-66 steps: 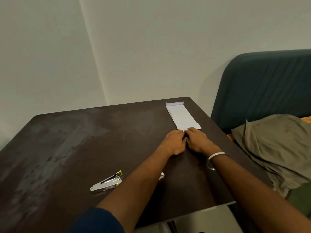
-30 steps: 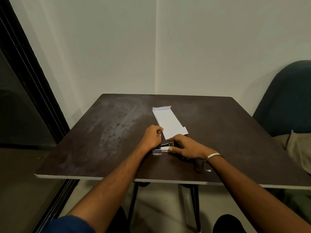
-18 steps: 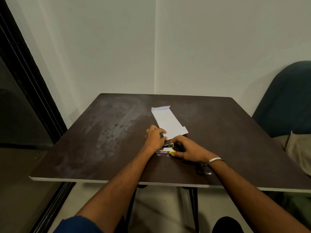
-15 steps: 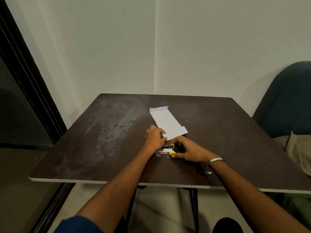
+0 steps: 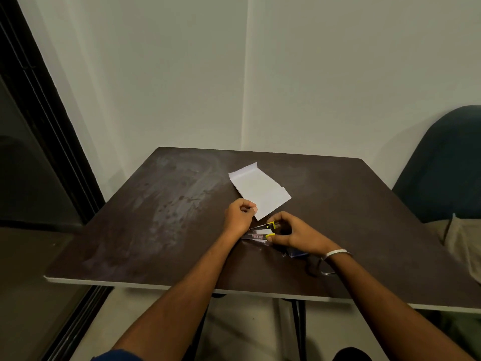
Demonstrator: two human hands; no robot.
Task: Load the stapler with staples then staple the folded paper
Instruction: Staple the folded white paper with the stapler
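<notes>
Where the stapler [image 5: 261,231] lies on the dark table [image 5: 161,230], just below the near corner of the folded paper [image 5: 259,190], it shows a silver body with yellow end pieces and a small red-and-white label whose writing is too blurred to read. Its top arm looks lifted off the base at the yellow end. Right of the stapler, the right hand [image 5: 295,234] has its fingers curled together around that yellow end, gripping it. Left of the stapler, the left hand [image 5: 239,217] is closed in a loose fist over the other end, touching the paper's edge; whether it clamps the stapler I cannot tell. A silver bangle [image 5: 337,254] circles the right wrist.
</notes>
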